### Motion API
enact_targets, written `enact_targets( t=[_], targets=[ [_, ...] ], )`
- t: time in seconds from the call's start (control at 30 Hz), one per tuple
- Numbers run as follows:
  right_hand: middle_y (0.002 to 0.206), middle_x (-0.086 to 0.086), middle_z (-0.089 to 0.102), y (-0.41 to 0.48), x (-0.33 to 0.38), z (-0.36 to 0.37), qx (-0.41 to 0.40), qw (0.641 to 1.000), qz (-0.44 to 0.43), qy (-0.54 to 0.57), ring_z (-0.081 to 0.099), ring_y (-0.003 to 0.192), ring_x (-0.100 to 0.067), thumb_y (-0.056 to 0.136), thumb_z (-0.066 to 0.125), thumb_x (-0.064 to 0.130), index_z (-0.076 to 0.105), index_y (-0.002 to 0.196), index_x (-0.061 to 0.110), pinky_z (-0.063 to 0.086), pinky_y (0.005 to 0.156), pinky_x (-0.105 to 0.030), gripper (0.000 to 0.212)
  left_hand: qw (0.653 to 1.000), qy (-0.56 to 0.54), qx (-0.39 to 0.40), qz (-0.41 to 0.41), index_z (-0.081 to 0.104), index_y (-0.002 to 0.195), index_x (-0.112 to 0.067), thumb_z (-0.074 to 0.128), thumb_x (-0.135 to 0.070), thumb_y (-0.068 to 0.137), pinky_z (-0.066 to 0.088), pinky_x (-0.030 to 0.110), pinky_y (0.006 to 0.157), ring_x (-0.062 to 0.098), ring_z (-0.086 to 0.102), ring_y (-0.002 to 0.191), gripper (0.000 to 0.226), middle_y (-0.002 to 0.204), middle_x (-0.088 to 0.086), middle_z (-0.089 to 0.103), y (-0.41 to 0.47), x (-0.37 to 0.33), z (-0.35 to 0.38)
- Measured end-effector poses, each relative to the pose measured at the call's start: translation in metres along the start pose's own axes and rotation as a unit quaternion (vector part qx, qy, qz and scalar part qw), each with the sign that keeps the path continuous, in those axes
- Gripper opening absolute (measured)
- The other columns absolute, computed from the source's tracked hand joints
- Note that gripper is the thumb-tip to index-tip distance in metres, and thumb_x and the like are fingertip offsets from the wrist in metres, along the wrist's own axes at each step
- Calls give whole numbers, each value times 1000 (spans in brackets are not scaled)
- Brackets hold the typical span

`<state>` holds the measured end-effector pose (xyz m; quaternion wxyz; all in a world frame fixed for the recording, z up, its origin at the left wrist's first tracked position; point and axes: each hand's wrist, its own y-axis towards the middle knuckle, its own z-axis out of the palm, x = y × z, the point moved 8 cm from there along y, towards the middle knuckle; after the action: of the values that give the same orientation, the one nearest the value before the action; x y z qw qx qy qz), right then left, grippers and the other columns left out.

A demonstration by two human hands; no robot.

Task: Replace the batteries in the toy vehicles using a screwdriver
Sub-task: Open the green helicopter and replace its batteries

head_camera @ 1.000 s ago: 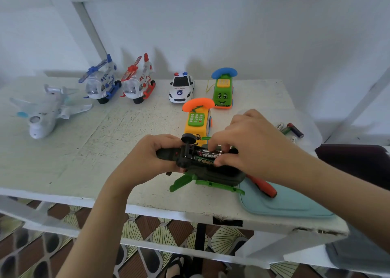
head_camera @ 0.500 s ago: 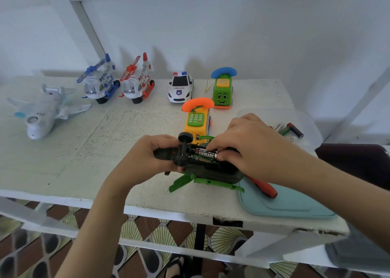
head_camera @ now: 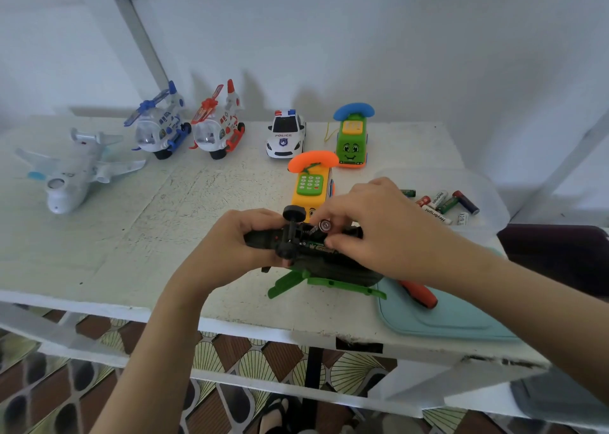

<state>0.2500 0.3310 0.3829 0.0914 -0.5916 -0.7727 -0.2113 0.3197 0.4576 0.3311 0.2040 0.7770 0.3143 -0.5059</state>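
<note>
A dark green toy helicopter (head_camera: 333, 270) lies upside down near the table's front edge, its green rotor blades against the tabletop. My left hand (head_camera: 230, 246) grips its tail end. My right hand (head_camera: 372, 226) pinches a battery (head_camera: 324, 226), tilted up with its metal end facing me, above the open battery bay. Another battery still lies in the bay beneath my fingers. An orange-handled screwdriver (head_camera: 420, 293) rests on a teal lid (head_camera: 445, 321) to the right, partly hidden by my right forearm.
Loose batteries (head_camera: 441, 204) lie in a clear tub (head_camera: 487, 186) at the right. A yellow phone toy (head_camera: 311, 183), green phone car (head_camera: 352, 140), police car (head_camera: 286, 134), two helicopters (head_camera: 217, 125) and a white plane (head_camera: 69, 173) stand behind. A dark bag (head_camera: 557, 255) sits at the right.
My right hand has lifted one battery's end out of the bay, so it now points up toward me instead of lying flat. My left hand keeps its hold.
</note>
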Motion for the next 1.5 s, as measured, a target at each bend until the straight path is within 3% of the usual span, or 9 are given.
enact_targets(
  t=[0.33,0.5,0.73,0.83,1.0,1.1,1.2,1.37,1.5],
  targets=[
    [88,-5,65,6,-8,-19,-67,973,35,220,62,78,-24,97,40,6,51,108,24,49,68,-28,23,1000,4,11,5,76,93,-24,76,11,68,50,19,55,10,61,63,43,93,-3,70,2,-2,0],
    [75,-1,58,6,-4,-15,5,993,11,114,48,62,-11,98,44,16,42,136,26,40,60,-21,40,1000,3,11,10,76,92,-37,77,10,68,51,20,55,10,62,63,53,95,-5,70,3,-2,1],
    [83,9,51,0,4,-6,33,991,-29,-127,42,78,-12,91,55,40,55,94,22,34,76,-31,18,1000,1,12,11,75,93,-33,77,11,68,51,20,54,9,62,63,51,94,-3,70,5,-2,0],
    [77,11,43,0,7,-4,23,987,-46,-154,38,77,-12,91,55,40,53,89,24,24,74,-30,16,1000,3,15,15,76,93,-31,77,11,68,51,21,55,11,62,64,50,95,-1,70,5,-2,0],
    [71,7,61,0,10,4,-27,980,-52,-190,55,69,-19,84,59,38,60,84,21,36,69,-33,17,1000,6,14,18,76,94,-23,80,-1,64,51,21,55,11,61,61,38,93,-1,69,4,-1,-1],
    [61,7,60,-6,8,5,-59,979,-47,-188,55,60,-18,79,53,39,64,75,21,39,62,-30,22,1000,7,13,15,78,91,-27,79,11,66,51,21,55,10,61,61,45,92,-4,70,3,1,-2],
    [69,6,61,-9,4,8,-25,979,-41,-200,54,66,-18,82,40,35,68,81,22,39,70,-35,31,1000,5,12,15,76,93,-24,77,13,67,52,21,56,11,61,62,45,94,-2,70,2,0,-2],
    [74,5,64,-10,-1,6,15,979,-17,-204,56,71,-19,79,48,32,74,87,24,38,80,-41,28,1000,10,8,11,73,95,-21,76,12,68,51,21,55,10,61,61,44,95,-2,70,2,-1,-1],
    [57,9,62,-12,-1,-2,-86,979,13,-184,58,63,-17,72,58,27,73,73,28,24,87,-37,15,1000,9,7,10,73,97,-19,76,13,68,50,21,55,9,61,62,43,94,0,70,3,0,-1]
  ],
)
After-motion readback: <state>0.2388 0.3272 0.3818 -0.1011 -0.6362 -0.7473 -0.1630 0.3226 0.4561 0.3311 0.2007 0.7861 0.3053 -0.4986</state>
